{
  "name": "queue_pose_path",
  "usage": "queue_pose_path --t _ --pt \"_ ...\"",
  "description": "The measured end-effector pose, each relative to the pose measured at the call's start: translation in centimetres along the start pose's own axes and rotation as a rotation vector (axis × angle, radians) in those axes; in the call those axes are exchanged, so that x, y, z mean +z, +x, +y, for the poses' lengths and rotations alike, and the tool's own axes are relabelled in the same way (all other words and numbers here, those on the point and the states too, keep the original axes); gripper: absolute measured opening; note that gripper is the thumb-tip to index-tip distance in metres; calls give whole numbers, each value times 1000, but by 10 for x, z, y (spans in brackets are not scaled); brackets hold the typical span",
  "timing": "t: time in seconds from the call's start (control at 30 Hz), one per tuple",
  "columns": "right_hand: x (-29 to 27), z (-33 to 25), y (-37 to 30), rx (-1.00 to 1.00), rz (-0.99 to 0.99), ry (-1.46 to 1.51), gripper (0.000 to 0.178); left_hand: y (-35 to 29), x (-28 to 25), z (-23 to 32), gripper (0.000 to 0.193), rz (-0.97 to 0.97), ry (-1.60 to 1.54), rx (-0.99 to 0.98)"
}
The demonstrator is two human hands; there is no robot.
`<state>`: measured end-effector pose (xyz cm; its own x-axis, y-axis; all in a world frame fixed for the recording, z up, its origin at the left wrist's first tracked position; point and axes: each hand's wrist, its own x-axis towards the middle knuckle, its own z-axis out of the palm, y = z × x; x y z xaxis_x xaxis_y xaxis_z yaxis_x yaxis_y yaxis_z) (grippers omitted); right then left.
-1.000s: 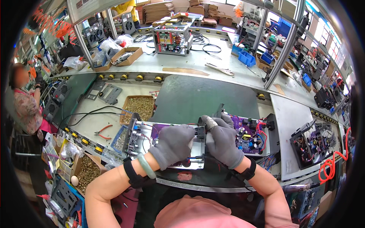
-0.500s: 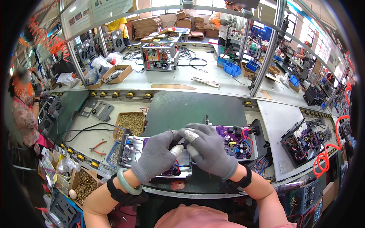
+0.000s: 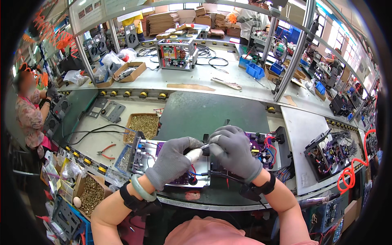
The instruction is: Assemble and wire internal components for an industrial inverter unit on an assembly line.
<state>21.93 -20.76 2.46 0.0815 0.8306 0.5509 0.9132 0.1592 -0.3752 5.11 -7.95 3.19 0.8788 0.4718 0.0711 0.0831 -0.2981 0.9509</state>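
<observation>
Above an open metal chassis with purple circuit boards, my two grey-gloved hands meet at the fingertips. The fingers of my left hand (image 3: 173, 160) are closed in a pinch, with pale tape around a fingertip. My right hand (image 3: 236, 153) has its fingers curled against the same spot. Between them shows a small dark and shiny piece, too small to name. Beneath my left hand lies the left chassis tray (image 3: 141, 163), with red and blue wires by its right edge. A second purple-board unit (image 3: 263, 151) sits partly behind my right hand.
Left of the chassis are a box of brass fasteners (image 3: 143, 124), a blue bin (image 3: 123, 159), red-handled pliers (image 3: 107, 151) and black cables (image 3: 92, 134). Another open unit (image 3: 328, 157) stands at right, near a coiled orange hose (image 3: 347, 179). A co-worker (image 3: 32, 114) stands at far left.
My right fingers have curled in and shifted off my left hand, so the small piece between the fingertips now shows. The whole view has shifted slightly.
</observation>
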Motion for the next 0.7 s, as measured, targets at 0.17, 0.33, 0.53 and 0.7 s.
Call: queue_pose_path --t 0.17,0.33,0.53,0.7 --pt "17 -20 -10 -24 113 -43 44 0 5 -2 16 94 -47 75" --pt "19 -6 -9 1 145 -132 42 4 -6 -7 19 98 315 44" --pt "32 6 -14 110 110 -254 40 4 -3 -14 11 77 892 241" --pt "34 8 -15 106 94 -239 41 6 -2 -18 10 64 924 284"
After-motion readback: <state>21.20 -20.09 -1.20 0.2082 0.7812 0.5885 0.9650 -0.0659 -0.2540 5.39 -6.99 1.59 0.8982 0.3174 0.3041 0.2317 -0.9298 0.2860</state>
